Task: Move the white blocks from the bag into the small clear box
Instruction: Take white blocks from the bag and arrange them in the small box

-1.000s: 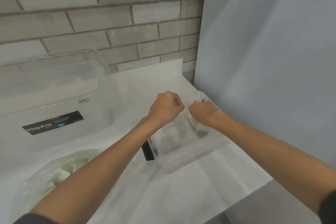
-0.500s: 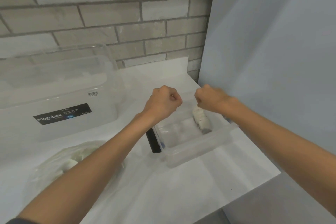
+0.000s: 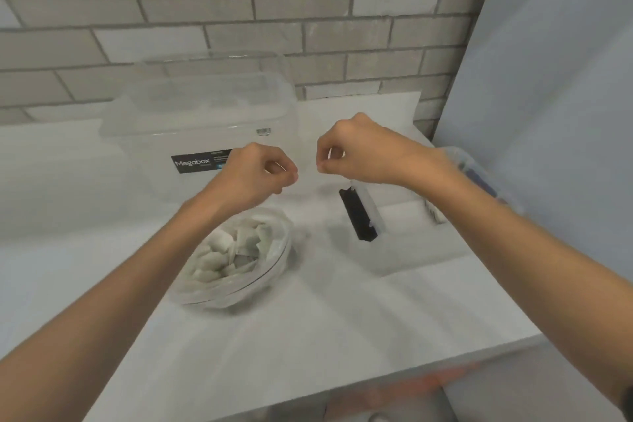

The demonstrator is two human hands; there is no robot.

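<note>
A clear plastic bag (image 3: 274, 271) holding several white blocks (image 3: 219, 250) lies open on the white table, just below my left wrist. My left hand (image 3: 255, 175) hovers above the bag's far edge, fingers curled into a fist with nothing visible in it. My right hand (image 3: 356, 156) hangs level with it a little to the right, fingers curled and thumb against fingertips, nothing seen between them. The small clear box (image 3: 476, 166) with a black label (image 3: 358, 212) stands at the right, mostly under my right forearm. One white block (image 3: 434, 213) shows inside it.
A large clear "Megabox" tub (image 3: 205, 106) stands at the back against the brick wall. A grey-blue panel (image 3: 555, 79) closes off the right side. The table's front edge (image 3: 394, 384) runs diagonally at the lower right.
Both hands have lifted away from the small box and moved left toward the bag. The view has swung left, bringing the bag to the centre. A white block stays in the box.
</note>
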